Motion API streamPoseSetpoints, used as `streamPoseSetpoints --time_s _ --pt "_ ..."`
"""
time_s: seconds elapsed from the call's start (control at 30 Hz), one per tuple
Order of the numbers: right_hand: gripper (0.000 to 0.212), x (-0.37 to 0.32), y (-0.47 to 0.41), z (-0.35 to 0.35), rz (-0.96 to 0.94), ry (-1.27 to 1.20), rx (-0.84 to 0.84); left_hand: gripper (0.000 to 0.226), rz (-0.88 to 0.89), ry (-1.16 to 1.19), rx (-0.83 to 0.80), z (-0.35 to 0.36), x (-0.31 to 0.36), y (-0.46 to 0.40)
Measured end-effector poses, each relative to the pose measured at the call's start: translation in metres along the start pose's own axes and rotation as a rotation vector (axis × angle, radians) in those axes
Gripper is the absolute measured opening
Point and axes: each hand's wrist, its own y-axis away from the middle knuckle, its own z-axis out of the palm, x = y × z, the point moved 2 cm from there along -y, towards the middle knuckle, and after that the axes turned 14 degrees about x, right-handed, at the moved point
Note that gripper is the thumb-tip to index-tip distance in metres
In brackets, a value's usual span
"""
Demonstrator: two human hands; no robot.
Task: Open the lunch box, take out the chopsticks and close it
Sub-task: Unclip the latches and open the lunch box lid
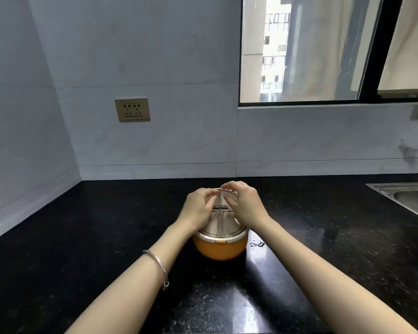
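Note:
An orange round lunch box [219,249] stands on the black counter [106,237], straight ahead of me. Its beige lid [225,226] is tilted up toward me, showing its inner side. A pair of metal chopsticks [219,220] runs down the lid's middle, held by a dark clip. My left hand [198,208] rests on the lid's left side, fingers at the top of the chopsticks. My right hand [245,204] curls over the lid's top right edge, fingertips beside the chopsticks' upper end. Whether the chopsticks are pinched I cannot make out.
A steel sink [410,198] is set into the counter at the right. A white wall with a socket [132,110] and a window [323,49] stands behind. A few water drops [257,243] lie just right of the lunch box.

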Motion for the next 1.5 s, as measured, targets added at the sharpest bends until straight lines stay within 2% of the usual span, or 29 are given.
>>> streamPoseSetpoints --time_s 0.23,0.57,0.7,0.8,0.93,1.13,1.33,1.5 --pt "0.018 0.014 0.007 0.011 0.089 0.069 -0.014 0.026 -0.081 0.007 -0.043 0.005 -0.009 0.003" --pt "0.008 0.013 0.007 0.01 0.07 0.047 0.004 0.016 -0.091 0.008 0.019 0.004 -0.01 0.003" --pt "0.009 0.012 0.007 0.009 0.049 0.042 0.036 0.017 -0.09 -0.002 0.03 0.004 -0.009 0.005" --pt "0.008 0.011 0.008 0.003 0.101 -0.064 0.112 0.018 -0.113 0.032 0.053 0.003 -0.009 0.006" --pt "0.008 0.015 0.01 -0.006 0.247 -0.283 0.271 0.019 -0.205 0.185 0.151 -0.003 -0.01 0.006" --pt "0.007 0.027 0.017 -0.016 0.505 -0.615 0.389 0.024 -0.448 0.492 0.282 -0.009 -0.017 0.009" --pt "0.015 0.031 0.021 -0.027 0.5 -0.651 0.423 0.029 -0.622 0.666 0.397 -0.013 -0.029 0.01" --pt "0.011 0.032 0.02 -0.033 0.499 -0.661 0.409 0.029 -0.689 0.748 0.361 -0.02 -0.037 0.009"
